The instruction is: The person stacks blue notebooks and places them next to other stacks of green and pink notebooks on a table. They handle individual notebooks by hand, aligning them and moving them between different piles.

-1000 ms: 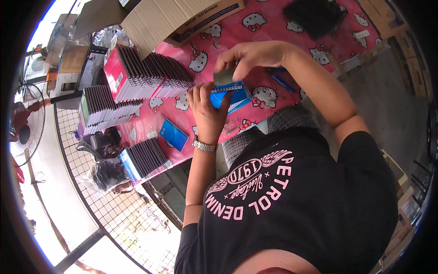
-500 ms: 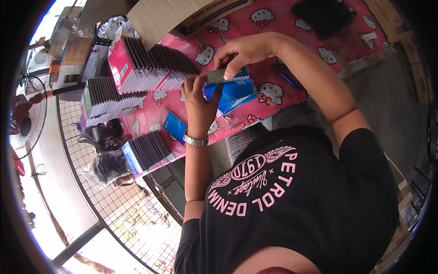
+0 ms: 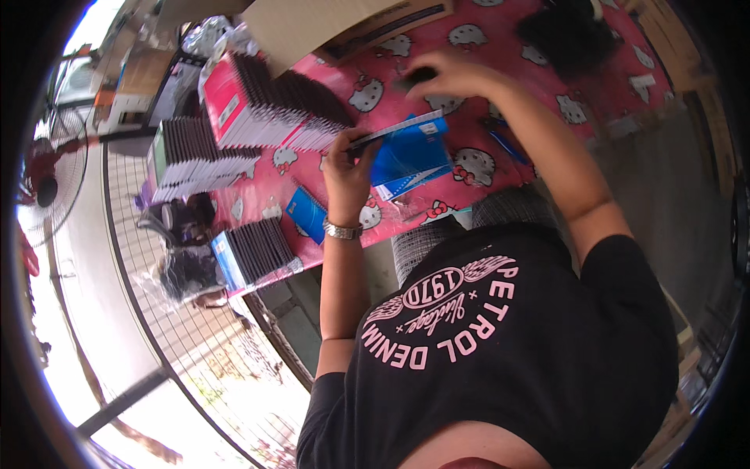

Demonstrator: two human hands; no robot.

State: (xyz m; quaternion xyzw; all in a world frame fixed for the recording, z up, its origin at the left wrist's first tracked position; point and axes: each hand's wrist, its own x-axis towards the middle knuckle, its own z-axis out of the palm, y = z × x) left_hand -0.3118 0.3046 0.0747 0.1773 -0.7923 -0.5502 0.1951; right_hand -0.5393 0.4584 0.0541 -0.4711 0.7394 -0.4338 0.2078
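My left hand (image 3: pixel 348 166), with a metal watch at its wrist, pinches the left end of a blue notebook (image 3: pixel 412 154), tilted up at the middle of the table. A pale strip runs along the notebook's far edge. Under it lies another blue-and-white notebook or sheet (image 3: pixel 422 184), partly covered. Beyond the notebook, my right hand (image 3: pixel 449 76) is raised, blurred, with fingers curled around a small dark piece (image 3: pixel 417 76) whose kind is unclear.
Spiral notebooks stand stacked at the left: a pink pile (image 3: pixel 262 105), a green-covered pile (image 3: pixel 191 156) and a blue pile (image 3: pixel 250 252). A single blue notebook (image 3: pixel 306 213) lies nearby. A cardboard box (image 3: pixel 336 31) and a black bundle (image 3: pixel 566 35) sit at the back; a blue tool (image 3: pixel 508 144) lies right.
My right hand has lifted off the notebook's edge and moved away, up and to the right. The greenish-grey block has left that edge, baring the pale strip. My left hand stays at the notebook.
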